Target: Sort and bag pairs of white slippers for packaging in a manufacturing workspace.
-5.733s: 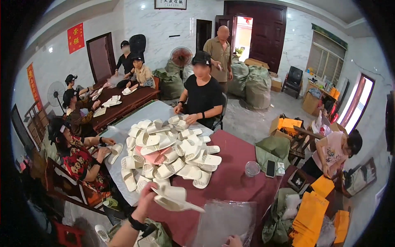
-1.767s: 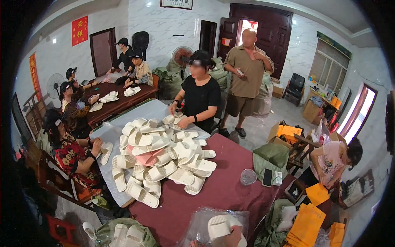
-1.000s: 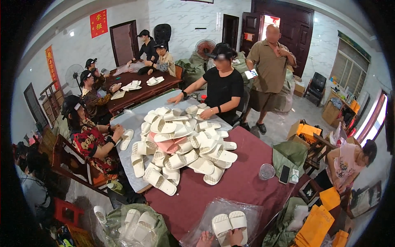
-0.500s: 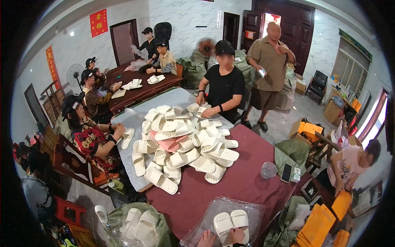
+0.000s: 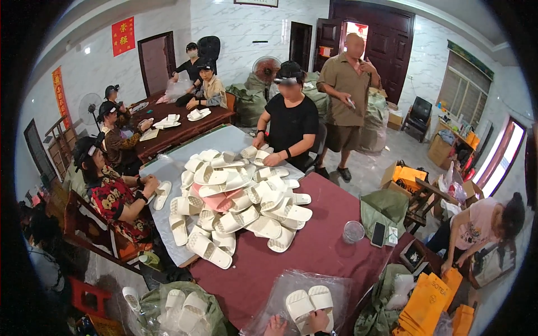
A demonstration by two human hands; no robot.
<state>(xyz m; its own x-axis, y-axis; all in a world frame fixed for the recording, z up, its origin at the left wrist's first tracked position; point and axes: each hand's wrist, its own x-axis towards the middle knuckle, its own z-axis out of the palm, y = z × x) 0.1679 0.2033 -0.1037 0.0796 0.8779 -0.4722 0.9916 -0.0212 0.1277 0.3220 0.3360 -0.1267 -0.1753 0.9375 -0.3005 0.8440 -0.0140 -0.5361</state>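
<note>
At the bottom edge, my right hand (image 5: 320, 321) grips the heel end of a pair of white slippers (image 5: 305, 302) lying side by side inside a clear plastic bag (image 5: 274, 288). My left hand (image 5: 274, 326) sits just left of the pair at the bag's near edge, its fingers curled on the plastic. Only the knuckles of both hands show. The bag rests on the maroon tablecloth (image 5: 319, 257). Beyond it is a large heap of loose white slippers (image 5: 235, 201).
A person in black sits opposite, handling slippers; a person in a floral top sits at the left. A glass cup (image 5: 353, 231) and a phone (image 5: 378, 234) lie at the table's right. A green sack of bagged slippers (image 5: 179, 308) stands lower left, orange bags (image 5: 431, 297) lower right.
Earlier my left hand held white slippers up over the table. Now a pair lies inside the clear bag under my hands. It has barely moved in the last second.
</note>
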